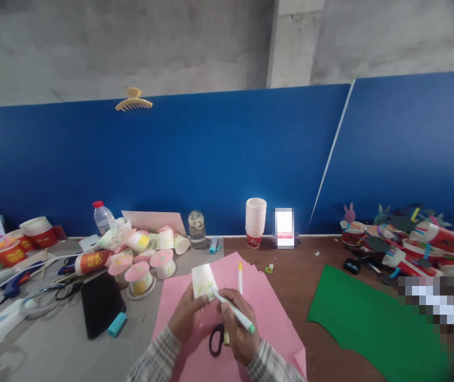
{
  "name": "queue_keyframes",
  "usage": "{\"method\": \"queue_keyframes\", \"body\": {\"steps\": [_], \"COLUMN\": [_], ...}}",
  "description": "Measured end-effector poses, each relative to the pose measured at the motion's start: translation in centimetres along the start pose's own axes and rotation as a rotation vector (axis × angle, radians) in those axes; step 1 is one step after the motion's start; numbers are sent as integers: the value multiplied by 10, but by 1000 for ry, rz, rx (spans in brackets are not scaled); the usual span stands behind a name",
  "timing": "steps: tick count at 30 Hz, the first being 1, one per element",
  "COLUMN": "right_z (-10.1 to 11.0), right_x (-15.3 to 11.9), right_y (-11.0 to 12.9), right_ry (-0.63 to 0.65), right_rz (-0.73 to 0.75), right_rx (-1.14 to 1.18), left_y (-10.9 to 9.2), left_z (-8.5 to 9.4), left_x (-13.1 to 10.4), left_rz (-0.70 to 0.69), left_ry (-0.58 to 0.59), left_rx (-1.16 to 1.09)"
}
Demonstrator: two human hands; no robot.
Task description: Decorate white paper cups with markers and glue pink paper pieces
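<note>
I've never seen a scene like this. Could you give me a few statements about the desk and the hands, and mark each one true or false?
1. The right hand holds a pen. True.
2. The left hand is empty. False: the left hand holds a small pale piece.
3. A hair clip sits at the top edge of the blue partition. True.
4. Both hands are over the green sheet. False: they are over pink paper; the green sheet lies to their right.
5. The stack of paper cups lies on its side. False: the stack of paper cups stands upright.
</note>
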State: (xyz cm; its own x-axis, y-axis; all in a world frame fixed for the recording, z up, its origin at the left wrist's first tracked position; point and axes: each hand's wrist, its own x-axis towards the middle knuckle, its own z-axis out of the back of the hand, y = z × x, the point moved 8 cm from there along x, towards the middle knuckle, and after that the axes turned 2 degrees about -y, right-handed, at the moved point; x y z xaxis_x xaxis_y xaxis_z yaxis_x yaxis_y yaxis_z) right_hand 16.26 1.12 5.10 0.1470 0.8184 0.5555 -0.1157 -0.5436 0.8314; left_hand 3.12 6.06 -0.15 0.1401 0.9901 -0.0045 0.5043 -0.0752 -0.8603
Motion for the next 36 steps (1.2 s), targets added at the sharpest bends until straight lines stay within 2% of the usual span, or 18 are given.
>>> {"method": "queue_keyframes", "body": {"steps": [6, 11, 16, 31, 36], "right_z": [-3, -7, -9, -9, -7], "right_x": [-2, -1, 0, 1, 1], "right_y": [2, -1, -1, -1, 2], "right_ry": [22, 61, 76, 88, 88], "right_rz": [32, 25, 27, 42, 29], "right_rx": [0, 5, 13, -38, -59], "left_y": [0, 4, 2, 7, 5], "left_z": [3, 10, 9, 13, 14], "left_x": [1, 3, 2, 4, 4], "left_rz": [-37, -26, -35, -6, -15], "left_ry": [18, -22, -39, -28, -65], "left_rx": [36, 84, 114, 96, 78]}}
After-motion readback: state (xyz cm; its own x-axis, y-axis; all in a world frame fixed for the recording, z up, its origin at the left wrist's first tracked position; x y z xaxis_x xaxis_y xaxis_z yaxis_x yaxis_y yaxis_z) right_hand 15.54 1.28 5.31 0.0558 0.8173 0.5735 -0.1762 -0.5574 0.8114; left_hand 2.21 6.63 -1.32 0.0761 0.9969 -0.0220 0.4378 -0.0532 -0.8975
